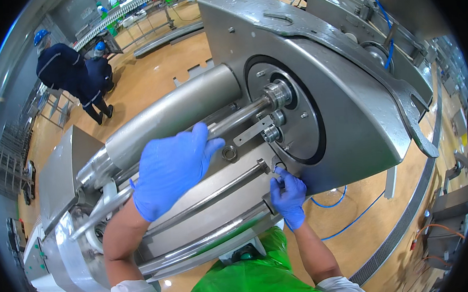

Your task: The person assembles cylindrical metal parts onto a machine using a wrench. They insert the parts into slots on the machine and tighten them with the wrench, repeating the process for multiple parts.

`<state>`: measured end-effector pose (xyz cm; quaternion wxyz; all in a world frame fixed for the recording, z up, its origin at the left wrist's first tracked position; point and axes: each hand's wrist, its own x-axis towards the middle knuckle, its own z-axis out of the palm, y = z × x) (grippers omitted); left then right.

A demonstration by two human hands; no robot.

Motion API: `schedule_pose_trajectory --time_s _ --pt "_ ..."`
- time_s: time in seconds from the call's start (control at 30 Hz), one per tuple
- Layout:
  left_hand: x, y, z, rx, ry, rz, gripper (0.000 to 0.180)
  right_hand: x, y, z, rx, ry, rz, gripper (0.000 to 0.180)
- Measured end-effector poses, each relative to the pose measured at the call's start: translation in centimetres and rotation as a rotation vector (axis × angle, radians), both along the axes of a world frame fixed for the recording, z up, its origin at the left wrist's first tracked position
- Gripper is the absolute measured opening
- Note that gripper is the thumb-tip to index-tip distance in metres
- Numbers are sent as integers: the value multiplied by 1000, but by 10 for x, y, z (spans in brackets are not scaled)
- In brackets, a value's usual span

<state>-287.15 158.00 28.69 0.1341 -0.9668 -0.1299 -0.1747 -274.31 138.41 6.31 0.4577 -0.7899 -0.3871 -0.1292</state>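
Observation:
My left hand (pixel 171 168), in a blue glove, is closed round a long metal shaft (pixel 243 116). The shaft slants from a round hub (pixel 279 92) on the machine's steel housing down to the left. My right hand (pixel 289 196), also gloved, has its fingers pinched beside the end of a thinner rod (pixel 210 193). A small metal piece shows at those fingertips, too small to name. Between my hands a metal ring (pixel 229 153) lies on a flat steel surface. A flat bar with holes (pixel 253 131) sticks out from the round plate (pixel 308 125).
A thick steel cylinder (pixel 173 115) runs beyond the shaft. The big steel housing (pixel 344 102) stands at right. Blue hoses (pixel 351 227) lie on the floor near a drain grate (pixel 404 216). Two people in dark clothes (pixel 66 70) are at far left, near a conveyor (pixel 119 16).

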Motion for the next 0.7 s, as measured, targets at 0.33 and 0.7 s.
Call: schedule_pose_trajectory --time_s 0.33,0.7 --pt "5 13 -12 -97 -209 -137 39 1 4 1 -14 17 -23 25" --pt "8 26 -18 -218 -344 -310 35 4 6 -5 -100 -91 -80 25"
